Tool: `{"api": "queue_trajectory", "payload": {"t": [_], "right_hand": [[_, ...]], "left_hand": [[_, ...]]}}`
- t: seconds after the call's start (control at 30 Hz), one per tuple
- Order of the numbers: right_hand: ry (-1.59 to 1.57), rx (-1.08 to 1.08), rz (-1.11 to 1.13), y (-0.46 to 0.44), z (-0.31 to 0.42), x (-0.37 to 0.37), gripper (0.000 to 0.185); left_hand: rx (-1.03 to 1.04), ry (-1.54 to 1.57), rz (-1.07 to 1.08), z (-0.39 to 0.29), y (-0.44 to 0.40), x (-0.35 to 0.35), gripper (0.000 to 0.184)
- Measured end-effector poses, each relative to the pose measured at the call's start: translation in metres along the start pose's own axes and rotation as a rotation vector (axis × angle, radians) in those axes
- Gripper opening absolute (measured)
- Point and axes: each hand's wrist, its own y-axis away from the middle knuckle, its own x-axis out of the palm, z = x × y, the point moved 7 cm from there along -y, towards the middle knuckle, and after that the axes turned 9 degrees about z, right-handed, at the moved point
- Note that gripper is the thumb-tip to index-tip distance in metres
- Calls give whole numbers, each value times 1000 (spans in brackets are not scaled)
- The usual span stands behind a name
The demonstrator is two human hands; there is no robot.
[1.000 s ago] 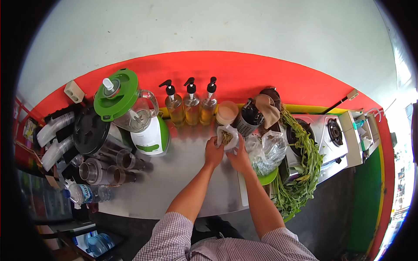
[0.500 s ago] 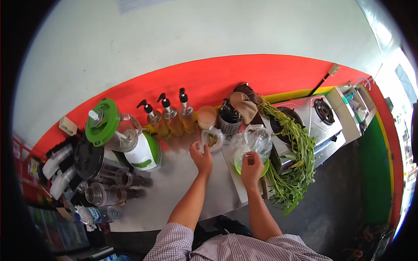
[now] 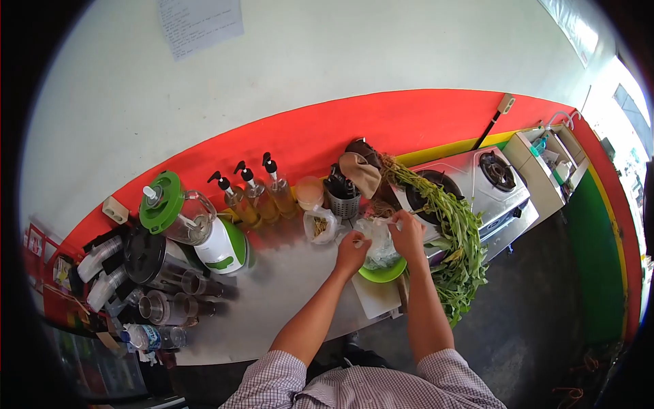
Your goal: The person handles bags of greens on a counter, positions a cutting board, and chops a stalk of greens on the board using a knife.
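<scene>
A clear plastic bag point(image 3: 383, 253) sits in a bright green bowl point(image 3: 385, 275). My left hand point(image 3: 352, 252) pinches the bag's left edge with fingers closed. On the opposite side, my right hand point(image 3: 409, 236) grips the upper right part of the bag, its fingertips pressed together. Under the bowl lies a white cutting board point(image 3: 373, 297). Just left of my left hand stands a small open bag of dried pieces point(image 3: 320, 226). What lies inside the clear bag is hard to make out.
Leafy green stalks point(image 3: 453, 262) drape over the gas stove point(image 3: 501, 178) at right. Behind are a utensil holder point(image 3: 345, 203) and several pump bottles point(image 3: 255, 198). A green-white blender point(image 3: 221, 244), dark cups point(image 3: 197, 283) and a water bottle point(image 3: 144, 337) occupy the left.
My left hand has moved right, from beside the small bag to the clear plastic bag, and closed on it. My right hand has risen to the bag's upper edge. The camera view has shifted.
</scene>
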Motion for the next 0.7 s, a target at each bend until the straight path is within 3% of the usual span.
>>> {"api": "queue_trajectory", "payload": {"t": [0.07,0.13,0.23,0.37,0.53,0.6,0.67,0.7], "right_hand": [[-402,37,-136,9,-18,-6,12],[-408,106,-149,22,-12,-18,10],[-1159,-27,-228,32,-13,-18,9],[-1553,-170,-171,45,21,-40,14],[-1576,-140,-66,63,65,-48,18],[-1183,-93,139,70,71,-20,22],[-1100,-52,203,84,68,14,27],[-893,5,302,91,65,37,33]], "left_hand": [[-3,98,-10,-5,3,-9,25],[-10,192,-21,-16,10,-19,20],[-14,665,-39,-39,26,-32,13],[192,971,-38,-89,48,-63,16],[189,966,-95,-127,82,-114,18],[181,836,-100,-120,100,-128,25],[146,797,-130,-88,116,-133,30],[41,751,-210,-64,126,-135,31]]}}
